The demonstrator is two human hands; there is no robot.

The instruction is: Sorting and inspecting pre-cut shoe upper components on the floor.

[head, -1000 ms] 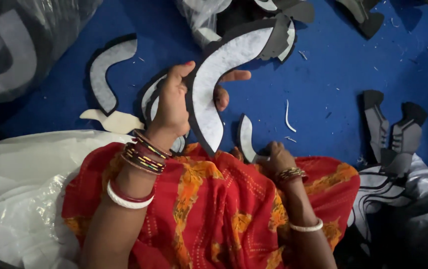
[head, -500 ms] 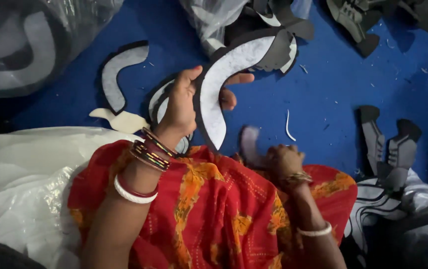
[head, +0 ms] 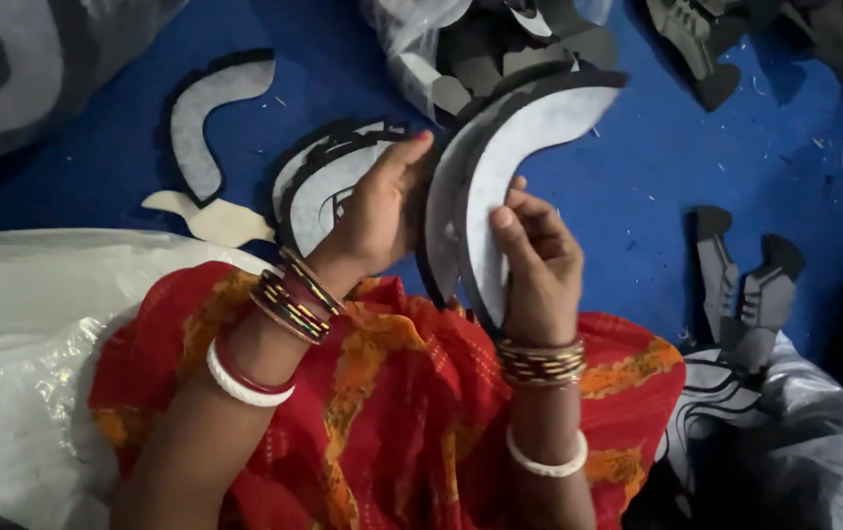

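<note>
I hold a stack of curved, crescent-shaped grey pieces with black edges (head: 500,162) upright over my lap. My left hand (head: 377,211) grips the stack's left edge from behind, thumb pointing up. My right hand (head: 536,257) pinches the lower right part of the front piece with its fingertips. Both wrists carry bangles. More of the same curved pieces (head: 328,182) lie in a pile on the blue floor (head: 637,186) just left of my left hand. A red and orange cloth (head: 392,412) covers my lap beneath both arms.
A single curved piece (head: 208,123) and a cream scrap (head: 213,221) lie at the left. Clear plastic bags (head: 19,69) of pieces sit at the top left and top middle. Grey shoe-shaped cutouts (head: 740,285) lie at the right. White plastic sheeting (head: 19,324) spreads at the lower left.
My right hand has risen from the lap and taken hold of the curved stack beside my left hand. The narrow piece it was near is out of sight.
</note>
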